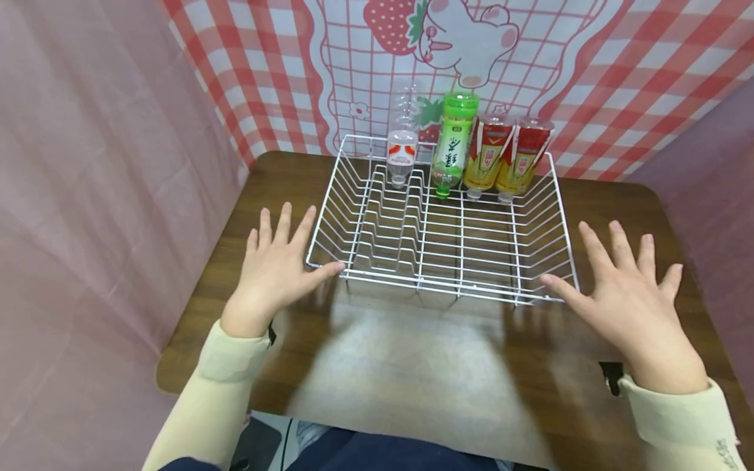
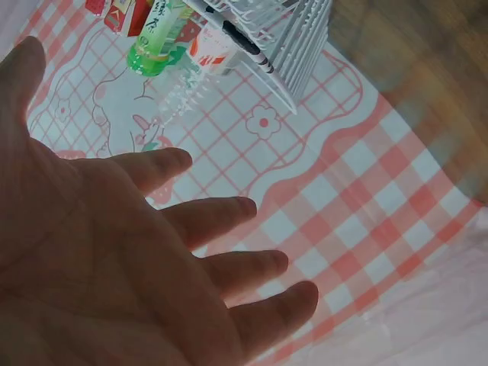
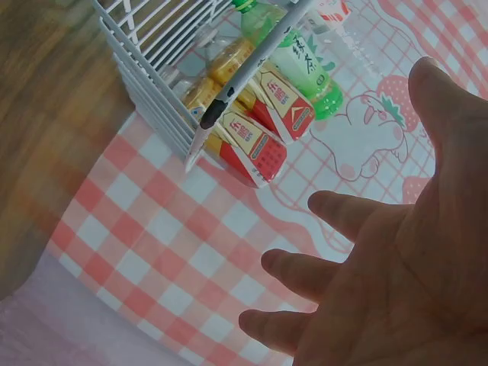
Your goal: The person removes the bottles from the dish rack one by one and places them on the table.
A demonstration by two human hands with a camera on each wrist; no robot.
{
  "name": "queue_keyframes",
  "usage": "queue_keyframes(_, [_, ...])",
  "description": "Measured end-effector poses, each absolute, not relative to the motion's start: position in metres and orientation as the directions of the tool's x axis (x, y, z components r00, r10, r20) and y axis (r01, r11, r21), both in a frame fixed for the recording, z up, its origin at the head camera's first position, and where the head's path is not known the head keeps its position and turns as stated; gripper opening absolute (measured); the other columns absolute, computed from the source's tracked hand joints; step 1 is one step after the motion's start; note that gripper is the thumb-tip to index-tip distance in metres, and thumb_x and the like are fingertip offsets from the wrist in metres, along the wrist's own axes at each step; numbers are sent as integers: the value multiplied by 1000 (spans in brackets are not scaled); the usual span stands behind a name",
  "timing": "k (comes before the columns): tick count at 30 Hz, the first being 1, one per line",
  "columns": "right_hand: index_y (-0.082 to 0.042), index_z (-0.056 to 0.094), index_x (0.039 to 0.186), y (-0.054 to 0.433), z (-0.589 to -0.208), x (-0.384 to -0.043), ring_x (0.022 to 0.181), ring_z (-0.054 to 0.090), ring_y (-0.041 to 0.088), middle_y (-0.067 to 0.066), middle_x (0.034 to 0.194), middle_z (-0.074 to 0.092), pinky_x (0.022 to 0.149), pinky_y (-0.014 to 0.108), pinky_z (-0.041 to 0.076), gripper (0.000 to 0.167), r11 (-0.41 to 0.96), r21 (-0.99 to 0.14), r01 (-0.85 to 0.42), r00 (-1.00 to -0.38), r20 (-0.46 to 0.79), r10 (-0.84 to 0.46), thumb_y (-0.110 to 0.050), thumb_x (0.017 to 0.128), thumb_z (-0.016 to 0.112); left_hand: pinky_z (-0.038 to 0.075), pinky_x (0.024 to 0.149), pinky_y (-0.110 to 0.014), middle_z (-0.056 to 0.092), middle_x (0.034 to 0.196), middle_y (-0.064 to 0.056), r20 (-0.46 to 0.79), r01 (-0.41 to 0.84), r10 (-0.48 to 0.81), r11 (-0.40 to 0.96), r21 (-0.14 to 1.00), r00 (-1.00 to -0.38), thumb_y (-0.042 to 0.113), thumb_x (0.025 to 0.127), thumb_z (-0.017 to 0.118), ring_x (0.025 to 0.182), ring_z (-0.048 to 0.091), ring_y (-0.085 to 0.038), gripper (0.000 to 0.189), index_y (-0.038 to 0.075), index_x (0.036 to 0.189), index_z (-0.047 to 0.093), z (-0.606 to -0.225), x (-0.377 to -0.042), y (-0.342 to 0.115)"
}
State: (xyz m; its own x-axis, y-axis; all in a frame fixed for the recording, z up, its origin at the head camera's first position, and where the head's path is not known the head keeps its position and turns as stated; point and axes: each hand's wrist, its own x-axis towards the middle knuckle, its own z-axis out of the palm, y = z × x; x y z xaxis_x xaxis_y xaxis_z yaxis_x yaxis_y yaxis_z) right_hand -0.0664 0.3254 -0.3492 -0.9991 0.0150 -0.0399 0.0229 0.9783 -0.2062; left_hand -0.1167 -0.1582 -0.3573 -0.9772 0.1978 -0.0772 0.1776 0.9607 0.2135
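Observation:
A white wire dish rack (image 1: 438, 281) stands on the wooden table. Along its back side, several bottles lean upside down, caps low: a clear bottle (image 1: 403, 154) with a red and white label, a green tea bottle (image 1: 455, 140), and two red and yellow bottles (image 1: 487, 154). My left hand (image 1: 273, 271) is spread beside the rack's front left corner, its thumb overlapping the rim in the head view. At the opposite front corner my right hand (image 1: 627, 297) is spread too, thumb over the rim there. Both palms show no object in the wrist views.
The brown table (image 1: 283, 176) extends around the rack, with rounded corners. Behind it hangs a red and white checked cloth (image 1: 265, 72) with a strawberry print. Pink curtains (image 1: 106, 163) close in the sides. Bright light falls on the table's front part.

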Motion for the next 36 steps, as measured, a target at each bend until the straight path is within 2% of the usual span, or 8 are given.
queue_keyframes(4, [-25,1,165,326,-350,-66,142,-25,51,20,166,-13,95,80,-21,103,977,-213,21,-999,-36,13,-71,91,55,6,116,-67,-2,167,-20,-91,193,224,945,264,-970,90,83,38,148,-9,-49,110,26,165,2,-360,-117,-160])
queue_keyframes(16, [-23,2,165,328,-355,-66,141,-28,50,20,166,-13,97,80,-20,103,975,-223,16,-999,-41,7,-71,91,56,6,119,-59,-7,168,-12,-123,228,324,843,488,-938,78,89,52,150,-10,-40,111,25,162,-13,-379,-126,-170])
queue_keyframes(20, [-24,2,165,328,-356,-66,140,-29,50,21,166,-13,97,79,-21,102,974,-227,15,-999,-44,5,-70,92,56,6,120,-56,-7,168,-12,-124,232,352,805,546,-928,68,93,58,151,-10,-36,110,20,162,-12,-385,-130,-173])
queue_keyframes(25, [-23,3,165,329,-356,-66,140,-29,49,21,166,-12,97,79,-20,102,973,-229,13,-999,-41,4,-70,92,56,7,120,-52,-6,168,-9,-106,242,384,750,616,-917,65,94,59,151,-7,-34,110,14,162,-11,-394,-134,-175])
queue_keyframes(31, [-23,2,165,329,-356,-66,140,-30,50,22,166,-12,98,79,-21,103,973,-229,18,-999,-45,7,-70,92,56,5,121,-49,-11,168,-3,-128,204,368,736,646,-921,67,93,59,151,-7,-32,112,16,162,-13,-403,-138,-178])
queue_keyframes(36, [-23,2,165,329,-357,-65,140,-29,51,21,166,-12,98,79,-20,103,972,-235,15,-999,-52,3,-70,92,56,5,121,-50,-10,167,-6,-151,180,378,707,684,-913,66,93,60,151,-6,-32,113,17,162,-14,-411,-142,-180])
